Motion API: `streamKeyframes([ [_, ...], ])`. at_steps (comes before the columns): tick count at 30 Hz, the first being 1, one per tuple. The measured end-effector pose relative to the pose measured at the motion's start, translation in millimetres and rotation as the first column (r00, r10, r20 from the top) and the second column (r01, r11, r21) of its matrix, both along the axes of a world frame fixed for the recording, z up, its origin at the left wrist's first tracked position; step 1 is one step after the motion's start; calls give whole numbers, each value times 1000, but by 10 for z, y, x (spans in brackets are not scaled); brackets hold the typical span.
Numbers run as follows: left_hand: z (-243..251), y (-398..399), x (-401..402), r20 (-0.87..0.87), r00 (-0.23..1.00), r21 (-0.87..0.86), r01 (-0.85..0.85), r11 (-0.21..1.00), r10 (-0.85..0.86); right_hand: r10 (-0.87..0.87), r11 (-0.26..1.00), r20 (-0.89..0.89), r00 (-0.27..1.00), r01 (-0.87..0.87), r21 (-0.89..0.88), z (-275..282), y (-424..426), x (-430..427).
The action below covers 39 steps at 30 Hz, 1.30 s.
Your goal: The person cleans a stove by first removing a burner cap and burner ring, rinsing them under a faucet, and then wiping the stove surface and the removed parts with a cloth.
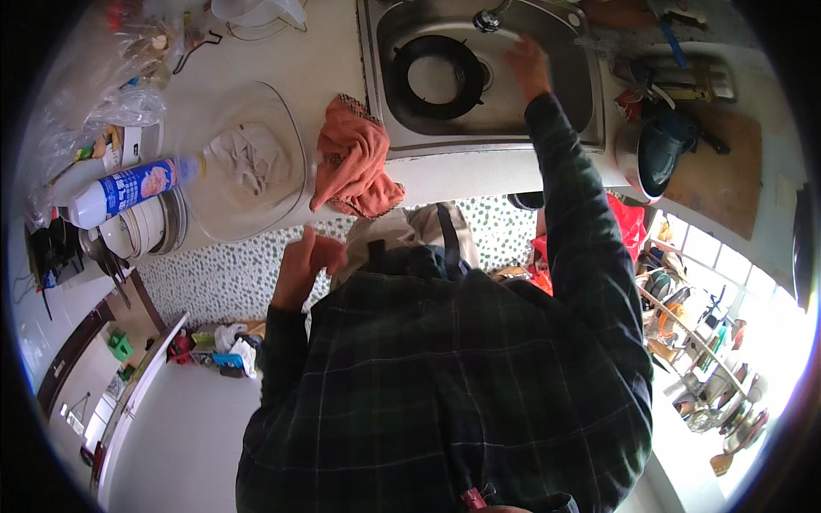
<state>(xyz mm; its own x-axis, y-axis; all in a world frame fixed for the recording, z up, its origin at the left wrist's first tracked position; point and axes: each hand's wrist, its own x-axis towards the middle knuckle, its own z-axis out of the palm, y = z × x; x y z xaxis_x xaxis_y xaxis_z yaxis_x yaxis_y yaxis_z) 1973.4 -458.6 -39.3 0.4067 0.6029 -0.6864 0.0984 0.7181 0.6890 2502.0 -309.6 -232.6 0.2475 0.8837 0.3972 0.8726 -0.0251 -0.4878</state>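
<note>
My right hand (529,67) reaches over the right part of the stainless steel sink (567,96), its fingers slightly blurred and nothing visible in them. To its left a black ring-shaped pan support (404,77) lies on the sink bottom, partly beside the drain (486,74). The faucet head (487,21) hangs just up and left of that hand. My left hand (312,260) is off the counter, thumb raised and fingers loosely bent, with no object seen in it. Closest to it is an orange-red cloth (356,160), draped at the counter edge.
A clear plastic basin (295,186) holds a crumpled whitish cloth (247,157). Beside it are a blue-and-white bottle (138,189) and stacked bowls (147,224). To the right stand a dark-and-white container (660,154) and a wooden cutting board (725,186) with a black-handled knife (713,141).
</note>
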Motion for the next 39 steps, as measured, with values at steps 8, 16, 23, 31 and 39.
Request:
streamKeyframes([
  [8,-735,2930,2336,413,908,286,-205,936,73,192,981,-139,972,-190,28,141,926,203],
  [16,-1425,3740,3621,55,852,358,-503,786,521,105,955,-513,852,-230,-186,402,881,190],
  [23,-1606,3543,3675,34,863,419,-470,777,504,197,949,-453,869,-284,-133,324,831,478],
  [31,-2006,3106,3323,488,753,155,-572,806,441,263,899,-310,914,-348,-265,280,788,618],
  [39,-1263,1874,2741,349,786,172,-590,789,511,315,907,-584,748,-418,-47,131,933,291],
])
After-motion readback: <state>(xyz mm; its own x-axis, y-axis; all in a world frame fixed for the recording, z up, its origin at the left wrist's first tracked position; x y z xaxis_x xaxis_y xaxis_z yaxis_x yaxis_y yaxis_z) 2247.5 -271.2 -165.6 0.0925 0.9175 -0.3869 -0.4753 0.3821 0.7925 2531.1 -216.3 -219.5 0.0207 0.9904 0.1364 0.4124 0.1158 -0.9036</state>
